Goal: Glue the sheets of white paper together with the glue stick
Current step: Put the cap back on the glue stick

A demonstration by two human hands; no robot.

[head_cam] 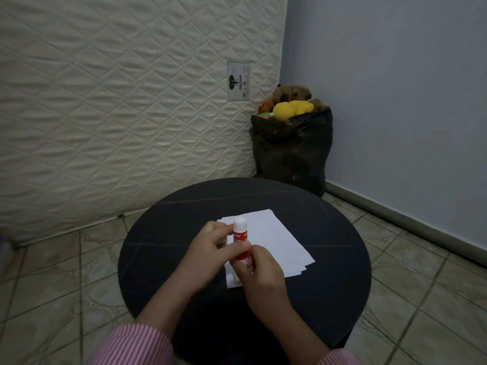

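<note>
A red-and-white glue stick [239,239] is held upright over a stack of white paper sheets [274,243] laid on a round black bench [168,248]. Its upper part is pinched by the left hand [208,255]; its lower end is gripped by the right hand [259,275]. Beyond the bench, a quilted mattress [118,114] is seen leaning upright, with a black bag [291,151] of soft toys [290,105] placed beside it on the tiled floor [52,285].

Black round table [184,259], white paper [274,233]
red-and-white glue stick [240,239] above it, pink striped sleeves [137,346] nearest the camera
</note>
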